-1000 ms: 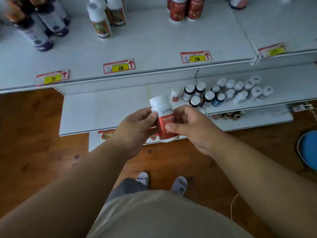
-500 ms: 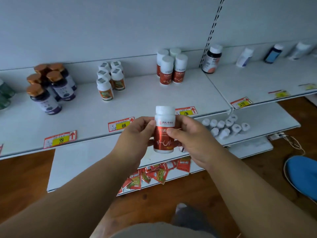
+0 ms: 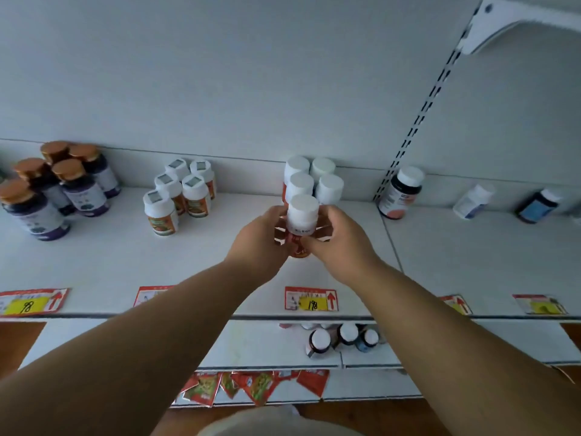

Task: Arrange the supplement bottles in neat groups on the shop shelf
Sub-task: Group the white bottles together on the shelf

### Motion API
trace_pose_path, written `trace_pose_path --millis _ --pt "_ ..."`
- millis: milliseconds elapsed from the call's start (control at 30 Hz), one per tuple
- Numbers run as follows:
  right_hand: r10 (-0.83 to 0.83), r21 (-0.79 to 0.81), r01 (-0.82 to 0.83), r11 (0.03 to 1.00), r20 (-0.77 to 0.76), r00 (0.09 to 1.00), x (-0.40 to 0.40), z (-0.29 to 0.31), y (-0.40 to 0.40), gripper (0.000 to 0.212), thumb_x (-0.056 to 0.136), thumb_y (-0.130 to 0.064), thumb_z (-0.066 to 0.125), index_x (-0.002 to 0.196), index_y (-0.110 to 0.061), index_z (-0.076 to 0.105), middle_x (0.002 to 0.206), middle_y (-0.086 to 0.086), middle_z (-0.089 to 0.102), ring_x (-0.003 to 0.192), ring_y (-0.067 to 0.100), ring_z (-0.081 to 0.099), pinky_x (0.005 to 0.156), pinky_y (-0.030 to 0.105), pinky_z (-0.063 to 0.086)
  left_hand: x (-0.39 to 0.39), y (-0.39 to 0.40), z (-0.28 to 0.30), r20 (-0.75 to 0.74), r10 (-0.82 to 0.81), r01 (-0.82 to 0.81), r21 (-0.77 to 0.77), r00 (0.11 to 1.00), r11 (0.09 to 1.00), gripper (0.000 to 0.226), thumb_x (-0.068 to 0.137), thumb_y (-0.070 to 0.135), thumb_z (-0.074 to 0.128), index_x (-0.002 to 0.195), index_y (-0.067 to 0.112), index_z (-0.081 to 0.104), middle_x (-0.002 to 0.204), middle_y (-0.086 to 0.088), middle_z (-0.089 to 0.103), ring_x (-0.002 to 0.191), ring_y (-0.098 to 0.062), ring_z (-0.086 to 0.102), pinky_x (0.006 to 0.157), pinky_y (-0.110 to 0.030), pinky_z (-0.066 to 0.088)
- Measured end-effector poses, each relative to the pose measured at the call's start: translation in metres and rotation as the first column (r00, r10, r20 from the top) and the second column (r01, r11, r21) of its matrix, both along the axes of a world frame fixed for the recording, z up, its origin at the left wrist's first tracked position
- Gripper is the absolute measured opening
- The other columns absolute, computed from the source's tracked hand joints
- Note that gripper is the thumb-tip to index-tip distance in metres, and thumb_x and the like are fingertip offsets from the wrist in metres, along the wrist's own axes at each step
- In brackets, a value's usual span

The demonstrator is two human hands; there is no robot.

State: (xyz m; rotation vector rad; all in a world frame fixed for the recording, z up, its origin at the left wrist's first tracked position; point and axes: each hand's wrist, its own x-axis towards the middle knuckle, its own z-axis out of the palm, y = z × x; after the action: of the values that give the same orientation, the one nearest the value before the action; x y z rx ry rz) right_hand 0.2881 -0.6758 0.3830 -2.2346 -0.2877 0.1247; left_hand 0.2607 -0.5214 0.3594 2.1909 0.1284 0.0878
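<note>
A white-capped bottle with a red label (image 3: 302,219) stands upright on the white shelf (image 3: 103,262), directly in front of a group of matching red bottles (image 3: 314,180). My left hand (image 3: 259,239) grips its left side and my right hand (image 3: 341,242) grips its right side. The hands hide most of the red label and the bottle's base.
Dark bottles with copper caps (image 3: 53,188) stand far left, and white bottles with orange-green labels (image 3: 179,195) beside them. Single bottles (image 3: 401,193) stand on the right section. A price tag marked 198 (image 3: 311,298) sits at the shelf edge. More bottles (image 3: 344,338) are on the lower shelf.
Both hands have carried the red bottle up from below and forward to the shelf, just in front of the matching group. The camera has tilted upward.
</note>
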Motion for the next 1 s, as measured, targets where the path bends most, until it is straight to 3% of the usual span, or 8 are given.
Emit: trace_pose_path --millis 133,267,433,633,800,900,1000 --pt "0.019 -0.048 -0.018 0.999 0.027 0.999 0.025 -0.018 0.003 0.036 0.083 -0.035 0.076 0.114 -0.024 0.06 0.11 -0.004 0.07 0.098 0.016 0.065 0.082 0.032 0.052 0.02 -0.003 -0.019 0.049 0.088 -0.092 0.088 0.995 0.992 0.049 0.086 0.024 0.071 0.131 0.029 0.053 0.116 0.007 0.063 0.092 -0.01 0.064 0.085 -0.035 0.056" --pt "-0.014 -0.011 0.015 1.0 0.055 0.998 0.03 -0.027 0.008 0.03 0.085 -0.03 0.074 0.111 -0.024 0.061 0.104 -0.007 0.069 0.096 0.015 0.066 0.079 0.027 0.049 0.028 -0.002 -0.023 0.034 0.108 -0.111 0.093 0.994 0.989 0.048 0.087 0.028 0.071 0.13 0.028 0.05 0.113 0.009 0.062 0.094 -0.01 0.064 0.084 -0.033 0.056" --pt "-0.074 0.01 0.073 0.997 0.04 0.996 0.014 -0.029 0.009 0.045 0.082 -0.038 0.076 0.12 -0.024 0.056 0.115 -0.005 0.067 0.101 0.014 0.064 0.084 0.032 0.052 0.019 0.004 -0.023 0.02 0.099 -0.101 0.119 0.995 0.988 0.055 0.087 0.031 0.072 0.135 0.024 0.046 0.114 0.008 0.061 0.096 -0.009 0.059 0.087 -0.03 0.054" --pt "-0.262 -0.025 0.264 0.964 0.053 0.964 -0.028 -0.025 0.015 0.048 0.087 -0.031 0.071 0.129 -0.024 0.049 0.116 -0.005 0.058 0.097 0.011 0.059 0.074 0.021 0.042 -0.024 0.025 -0.017 0.012 -0.053 0.05 0.162 0.999 0.985 0.058 0.085 0.027 0.075 0.136 0.024 0.046 0.12 0.007 0.059 0.098 -0.008 0.057 0.084 -0.02 0.048" --pt "-0.401 0.022 0.402 0.916 0.115 0.909 -0.093 -0.027 0.041 0.046 0.09 -0.027 0.069 0.132 -0.026 0.049 0.12 -0.007 0.057 0.099 0.008 0.057 0.077 0.021 0.05 -0.077 0.047 -0.012 0.058 -0.197 0.186 0.149 0.979 0.971 0.055 0.087 0.024 0.074 0.135 0.023 0.049 0.123 0.005 0.06 0.101 -0.003 0.056 0.086 -0.016 0.044" --pt "-0.41 0.021 0.409 0.912 0.073 0.909 -0.134 -0.032 0.056 0.046 0.091 -0.028 0.068 0.133 -0.027 0.048 0.124 -0.007 0.055 0.104 0.008 0.057 0.062 0.008 0.047 -0.114 0.057 -0.011 0.068 -0.236 0.226 0.134 0.969 0.965 0.053 0.088 0.021 0.074 0.135 0.023 0.049 0.125 0.005 0.06 0.102 -0.001 0.055 0.088 -0.016 0.046" --pt "-0.397 -0.002 0.399 0.917 0.118 0.91 -0.163 -0.035 0.061 0.044 0.092 -0.028 0.067 0.132 -0.026 0.05 0.127 -0.006 0.057 0.105 0.005 0.056 0.081 0.015 0.049 -0.141 0.061 -0.014 0.07 -0.298 0.286 0.143 0.952 0.948 0.05 0.088 0.021 0.073 0.133 0.023 0.052 0.125 0.006 0.06 0.101 -0.001 0.055 0.088 -0.012 0.044"
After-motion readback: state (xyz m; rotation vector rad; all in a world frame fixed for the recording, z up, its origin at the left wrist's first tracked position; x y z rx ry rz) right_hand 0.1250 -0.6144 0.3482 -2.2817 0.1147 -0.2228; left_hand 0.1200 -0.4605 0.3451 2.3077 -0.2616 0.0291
